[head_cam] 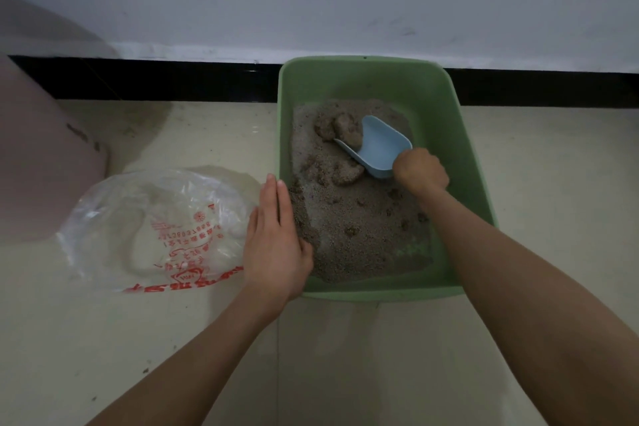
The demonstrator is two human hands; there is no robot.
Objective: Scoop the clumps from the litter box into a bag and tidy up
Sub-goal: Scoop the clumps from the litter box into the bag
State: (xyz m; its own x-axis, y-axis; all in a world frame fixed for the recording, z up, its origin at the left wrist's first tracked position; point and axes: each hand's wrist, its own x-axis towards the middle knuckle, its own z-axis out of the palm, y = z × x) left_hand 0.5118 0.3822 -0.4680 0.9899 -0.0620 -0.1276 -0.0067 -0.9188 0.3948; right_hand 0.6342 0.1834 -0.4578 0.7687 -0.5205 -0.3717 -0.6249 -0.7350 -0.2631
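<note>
A green litter box (460,135) stands on the floor against the wall, holding grey-brown litter (359,225). My right hand (420,169) grips the handle of a light blue scoop (378,147), whose open front edge lies against a clump (347,131) at the back of the litter. A second clump (347,174) lies just below the scoop. My left hand (275,242) rests with straight fingers on the box's left rim. A clear plastic bag (155,228) with red print lies flat on the floor to the left of the box.
A pink plastic container (41,156) stands at the far left. A black skirting strip (155,79) runs along the white wall behind. The floor (345,356) is pale tile with scattered dirt specks.
</note>
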